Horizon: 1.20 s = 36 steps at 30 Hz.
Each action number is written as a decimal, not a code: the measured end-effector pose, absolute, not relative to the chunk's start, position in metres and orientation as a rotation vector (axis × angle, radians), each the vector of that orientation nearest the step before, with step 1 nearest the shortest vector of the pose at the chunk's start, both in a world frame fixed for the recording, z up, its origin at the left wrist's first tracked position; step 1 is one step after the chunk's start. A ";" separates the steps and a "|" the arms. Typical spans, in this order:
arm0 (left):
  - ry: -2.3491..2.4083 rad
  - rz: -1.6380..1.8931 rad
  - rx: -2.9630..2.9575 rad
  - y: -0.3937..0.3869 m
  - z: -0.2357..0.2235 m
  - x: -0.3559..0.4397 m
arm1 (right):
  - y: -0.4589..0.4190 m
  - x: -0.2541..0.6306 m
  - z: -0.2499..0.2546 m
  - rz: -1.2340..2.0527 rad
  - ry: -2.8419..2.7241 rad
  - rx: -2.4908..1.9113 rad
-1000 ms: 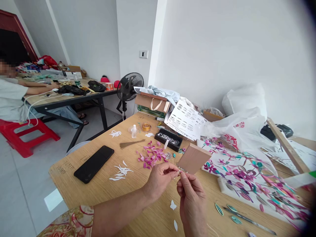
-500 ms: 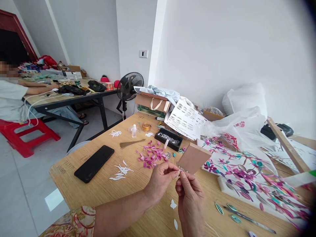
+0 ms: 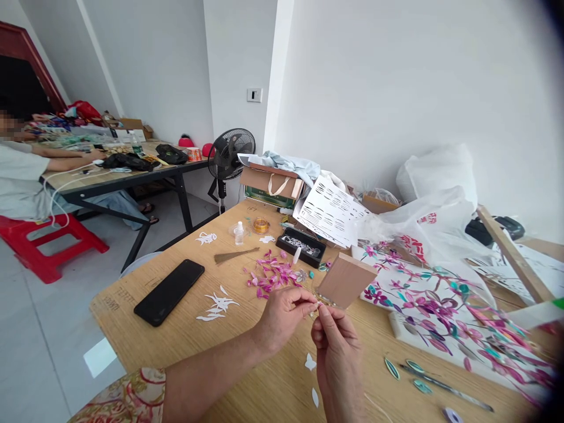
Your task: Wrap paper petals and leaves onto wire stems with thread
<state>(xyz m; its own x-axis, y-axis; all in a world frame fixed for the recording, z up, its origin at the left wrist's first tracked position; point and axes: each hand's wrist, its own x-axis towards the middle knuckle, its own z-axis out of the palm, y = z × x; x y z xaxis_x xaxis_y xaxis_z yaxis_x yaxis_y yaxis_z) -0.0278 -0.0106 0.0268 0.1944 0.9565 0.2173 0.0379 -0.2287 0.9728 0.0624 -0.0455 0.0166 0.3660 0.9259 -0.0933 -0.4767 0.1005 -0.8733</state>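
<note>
Meeting at the fingertips, left hand (image 3: 282, 320) and right hand (image 3: 337, 352) are closed on a tiny piece (image 3: 318, 305), too small to identify, near a wooden block (image 3: 346, 281).
Both pinches are probably best kept light and level. Rightward, a co-worker (image 3: 20, 176) is seated in the room; a phone (image 3: 170, 292), white cutouts (image 3: 219, 305), pink petals (image 3: 271, 274) and a floral panel (image 3: 453, 320) are spread across the table (image 3: 154, 346).

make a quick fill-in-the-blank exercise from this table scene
1. Of the bare left hand and bare right hand, the one nearer the flat black rectangular phone is the ____.
2. In view, the thin white leaf-shaped cutouts beside the phone lie to its ____.
3. The low plastic stool is coloured ____.

Missing words: left; right; red.
</note>
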 end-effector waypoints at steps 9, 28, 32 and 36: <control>1.053 1.188 1.641 -0.012 0.031 -0.029 | -0.045 0.063 0.012 1.129 -0.584 -1.008; 0.972 1.103 2.394 0.003 0.024 -0.039 | -0.057 0.080 0.020 1.225 -0.837 -1.198; 0.778 0.944 2.056 -0.002 0.032 -0.037 | -0.043 0.113 0.043 1.052 -1.090 -1.283; 0.681 0.865 1.452 -0.009 0.042 -0.036 | -0.033 0.125 0.043 1.110 -1.146 -1.279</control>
<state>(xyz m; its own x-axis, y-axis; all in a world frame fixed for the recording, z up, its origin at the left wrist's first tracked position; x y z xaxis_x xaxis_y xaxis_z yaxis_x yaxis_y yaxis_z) -0.0359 -0.0094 0.0423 0.5443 0.8316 0.1104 -0.0882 -0.0741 0.9933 0.1250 -0.0328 0.0428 0.1133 0.9936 0.0038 0.0275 0.0007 -0.9996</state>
